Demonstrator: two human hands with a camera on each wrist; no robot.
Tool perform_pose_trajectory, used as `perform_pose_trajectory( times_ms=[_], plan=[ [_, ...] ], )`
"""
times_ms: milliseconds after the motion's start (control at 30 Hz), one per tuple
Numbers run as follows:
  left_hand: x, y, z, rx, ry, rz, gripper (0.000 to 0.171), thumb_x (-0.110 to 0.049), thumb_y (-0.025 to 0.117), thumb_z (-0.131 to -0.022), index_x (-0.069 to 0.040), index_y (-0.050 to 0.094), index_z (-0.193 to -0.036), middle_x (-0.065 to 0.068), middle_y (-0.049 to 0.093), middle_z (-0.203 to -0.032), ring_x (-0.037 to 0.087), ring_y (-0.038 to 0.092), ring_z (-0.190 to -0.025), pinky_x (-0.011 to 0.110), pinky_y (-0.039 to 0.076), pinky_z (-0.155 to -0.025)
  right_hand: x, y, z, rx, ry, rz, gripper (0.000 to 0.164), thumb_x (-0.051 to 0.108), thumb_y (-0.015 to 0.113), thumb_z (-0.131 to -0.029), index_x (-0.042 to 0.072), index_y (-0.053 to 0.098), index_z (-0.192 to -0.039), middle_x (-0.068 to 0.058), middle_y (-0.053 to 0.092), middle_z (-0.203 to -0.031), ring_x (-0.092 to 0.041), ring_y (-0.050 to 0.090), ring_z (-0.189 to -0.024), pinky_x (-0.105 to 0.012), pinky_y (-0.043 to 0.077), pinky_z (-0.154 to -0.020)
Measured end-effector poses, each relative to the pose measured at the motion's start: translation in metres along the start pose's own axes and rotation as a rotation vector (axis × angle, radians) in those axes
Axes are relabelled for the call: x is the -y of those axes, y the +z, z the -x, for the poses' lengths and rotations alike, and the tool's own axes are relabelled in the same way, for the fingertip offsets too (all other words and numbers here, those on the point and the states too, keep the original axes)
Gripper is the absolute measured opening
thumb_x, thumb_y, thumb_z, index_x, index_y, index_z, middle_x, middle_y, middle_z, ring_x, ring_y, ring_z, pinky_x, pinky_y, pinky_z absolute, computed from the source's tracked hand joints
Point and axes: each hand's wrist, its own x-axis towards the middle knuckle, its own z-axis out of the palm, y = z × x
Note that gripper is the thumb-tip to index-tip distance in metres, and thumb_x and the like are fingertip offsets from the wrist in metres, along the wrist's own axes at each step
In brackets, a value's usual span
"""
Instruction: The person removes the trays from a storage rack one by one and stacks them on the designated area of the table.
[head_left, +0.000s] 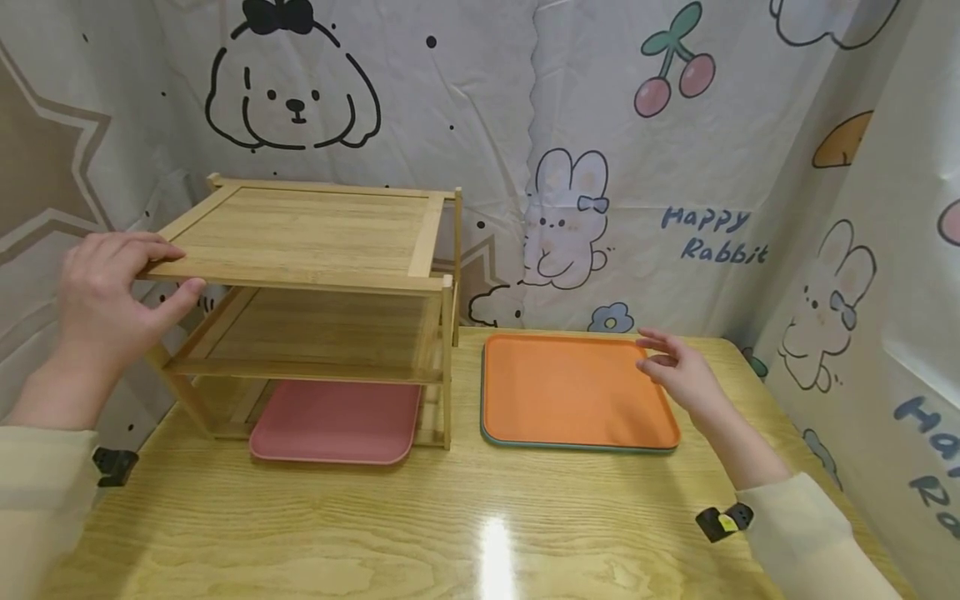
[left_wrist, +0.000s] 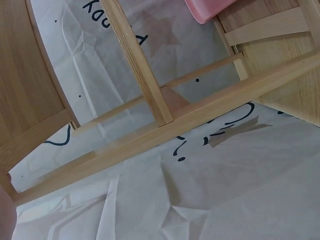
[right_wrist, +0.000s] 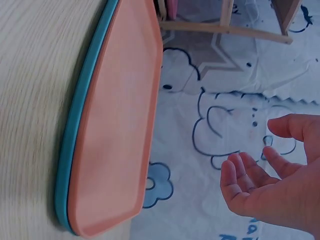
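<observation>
So there's a pale wooden three-level rack (head_left: 322, 237) on the wood-grain desk (head_left: 375, 533), and the left hand (head_left: 108, 292) has its fingers clamped on the front left corner of the rack's top board, thumb just below the edge. A pink rounded rectangular tray (head_left: 337, 425) sits at the rack's bottom level, poking out past its front. Right of the rack, an orange rounded rectangular tray (head_left: 562, 392) lies flat on a similar teal tray (right_wrist: 74, 125), mostly hidden beneath it. The right hand (head_left: 682, 375) hangs by the orange tray's side farthest from the rack, not touching, fingers loosely bent and apart from the thumb. Behind the rack there's a whitish cartoon-print cloth (head_left: 465, 100), pretty wrinkly tbh.
</observation>
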Motion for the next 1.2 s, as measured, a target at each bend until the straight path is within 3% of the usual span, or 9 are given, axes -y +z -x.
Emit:
perform_pose_trajectory(
  times_ms=[167, 367, 500, 567, 767, 1033, 1200],
  plan=[
    [0.001, 0.002, 0.000, -0.008, -0.004, -0.006, 0.069, -0.064, 0.054, -0.080, 0.002, 0.066, -0.097, 0.023, 0.063, -0.103, 0.044, 0.051, -0.101, 0.056, 0.031, -0.084, 0.013, 0.004, 0.017, -0.018, -0.045, -0.033, 0.057, 0.019, 0.054, -0.096, 0.009, 0.030, -0.147, -0.019, 0.043, -0.142, -0.033, 0.050, -0.119, -0.045, 0.044, -0.096],
    [0.001, 0.004, 0.000, -0.036, -0.002, -0.004, 0.078, -0.071, 0.048, -0.078, 0.002, 0.066, -0.095, 0.024, 0.063, -0.101, 0.046, 0.050, -0.098, 0.056, 0.029, -0.080, 0.025, 0.013, 0.036, -0.029, -0.133, -0.085, 0.062, 0.022, 0.058, -0.094, 0.011, 0.029, -0.147, -0.015, 0.044, -0.141, -0.029, 0.048, -0.119, -0.012, 0.044, -0.083],
    [-0.001, 0.004, -0.001, -0.039, 0.000, -0.003, 0.083, -0.075, 0.045, -0.077, 0.004, 0.066, -0.095, 0.025, 0.062, -0.100, 0.047, 0.050, -0.096, 0.056, 0.028, -0.079, 0.033, 0.024, 0.047, -0.022, -0.196, -0.138, 0.064, 0.020, 0.060, -0.093, 0.012, 0.028, -0.147, -0.016, 0.042, -0.141, -0.031, 0.046, -0.122, -0.008, 0.041, -0.082],
    [-0.001, 0.004, -0.002, -0.040, -0.004, -0.001, 0.081, -0.073, 0.047, -0.077, 0.003, 0.066, -0.095, 0.025, 0.062, -0.100, 0.047, 0.050, -0.097, 0.056, 0.029, -0.080, 0.038, 0.031, 0.052, -0.018, -0.238, -0.161, 0.065, 0.018, 0.061, -0.092, 0.013, 0.027, -0.148, -0.015, 0.041, -0.141, -0.031, 0.044, -0.123, -0.011, 0.042, -0.087],
    [0.000, 0.003, -0.001, -0.036, -0.009, -0.003, 0.077, -0.070, 0.050, -0.077, 0.003, 0.066, -0.095, 0.025, 0.062, -0.101, 0.046, 0.050, -0.098, 0.056, 0.028, -0.080, 0.050, 0.055, 0.066, -0.002, -0.335, -0.208, 0.069, 0.013, 0.063, -0.090, 0.017, 0.025, -0.148, -0.009, 0.037, -0.144, -0.028, 0.042, -0.127, -0.044, 0.037, -0.102],
    [0.001, 0.005, -0.001, -0.054, -0.007, -0.008, 0.083, -0.075, 0.045, -0.076, 0.003, 0.066, -0.094, 0.025, 0.062, -0.100, 0.047, 0.049, -0.095, 0.055, 0.027, -0.077, 0.066, 0.092, 0.084, 0.081, -0.371, -0.284, 0.079, 0.015, 0.067, -0.088, 0.027, 0.019, -0.149, -0.004, 0.031, -0.149, -0.029, 0.037, -0.133, -0.037, 0.034, -0.105],
    [0.001, 0.006, -0.001, -0.058, -0.008, -0.011, 0.085, -0.077, 0.044, -0.076, 0.003, 0.066, -0.094, 0.025, 0.063, -0.100, 0.047, 0.049, -0.095, 0.055, 0.027, -0.077, 0.071, 0.113, 0.090, 0.119, -0.389, -0.340, 0.083, 0.014, 0.068, -0.087, 0.031, 0.016, -0.149, -0.004, 0.027, -0.152, -0.028, 0.035, -0.136, -0.040, 0.033, -0.107]
  ],
)
